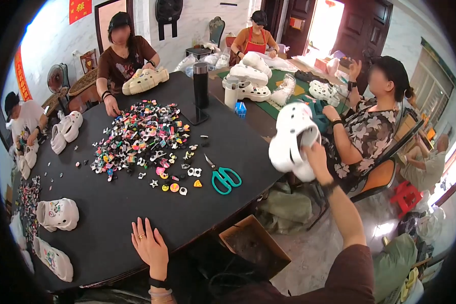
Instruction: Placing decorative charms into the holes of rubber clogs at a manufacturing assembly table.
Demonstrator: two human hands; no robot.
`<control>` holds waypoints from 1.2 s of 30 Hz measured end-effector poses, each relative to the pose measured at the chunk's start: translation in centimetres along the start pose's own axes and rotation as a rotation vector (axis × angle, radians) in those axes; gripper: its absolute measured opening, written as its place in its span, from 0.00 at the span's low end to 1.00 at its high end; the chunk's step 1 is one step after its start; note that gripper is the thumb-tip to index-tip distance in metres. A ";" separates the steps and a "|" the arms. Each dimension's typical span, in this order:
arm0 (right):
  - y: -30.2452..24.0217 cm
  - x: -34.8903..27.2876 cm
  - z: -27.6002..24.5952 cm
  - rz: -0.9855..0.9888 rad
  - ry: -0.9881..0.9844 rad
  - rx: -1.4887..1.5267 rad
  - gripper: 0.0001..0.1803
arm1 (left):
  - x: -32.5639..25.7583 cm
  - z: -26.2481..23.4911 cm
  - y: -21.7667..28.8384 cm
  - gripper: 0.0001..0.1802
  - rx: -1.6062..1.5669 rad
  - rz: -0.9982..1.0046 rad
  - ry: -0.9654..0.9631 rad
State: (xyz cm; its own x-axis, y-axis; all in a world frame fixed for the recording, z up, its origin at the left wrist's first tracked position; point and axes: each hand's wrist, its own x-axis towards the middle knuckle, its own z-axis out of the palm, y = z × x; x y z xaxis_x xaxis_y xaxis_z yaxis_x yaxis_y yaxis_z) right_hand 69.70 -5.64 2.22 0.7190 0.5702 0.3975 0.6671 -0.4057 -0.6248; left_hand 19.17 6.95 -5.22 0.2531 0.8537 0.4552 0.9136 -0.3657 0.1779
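Observation:
My left hand (151, 242) lies flat near the front edge of the black table (131, 202), fingers spread, nothing in it. Out to the right, past the table's edge, my right hand (315, 158) grips white foam clogs (290, 133); they look like a pair pressed together, their holes showing. The fingers are partly hidden inside the clog's opening. On the table is a big heap of small colourful shoe charms (139, 134), with several loose ones on its near side. Green-handled scissors (225, 178) lie right of those, blades partly open.
Two decorated white clogs (59, 215) stand at the left. A black bottle (200, 85), phone (195, 115) and white bottle (231, 92) are farther back. Co-workers sit around; one holds a beige clog (146, 81). A cardboard box (256, 245) sits below the table edge.

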 end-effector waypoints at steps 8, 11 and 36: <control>-0.4 12.0 6.7 -0.222 0.389 -0.156 0.19 | 0.1 0.2 -0.4 0.20 -0.030 0.083 0.035; -8.5 3.7 7.9 -0.420 0.342 0.200 0.10 | -0.3 0.0 -0.6 0.20 -0.026 0.073 0.027; 8.2 -24.8 11.1 -0.136 -1.576 -0.263 0.54 | -8.6 5.3 1.4 0.17 -0.640 0.403 -0.759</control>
State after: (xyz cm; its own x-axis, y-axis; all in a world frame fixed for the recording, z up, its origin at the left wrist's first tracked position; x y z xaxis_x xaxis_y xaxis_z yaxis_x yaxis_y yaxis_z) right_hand 55.20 -15.16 -20.18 -0.1431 0.6762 -0.7227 0.8396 -0.3038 -0.4504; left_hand 20.01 1.08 -13.47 0.8321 0.5531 -0.0402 0.4374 -0.6100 0.6607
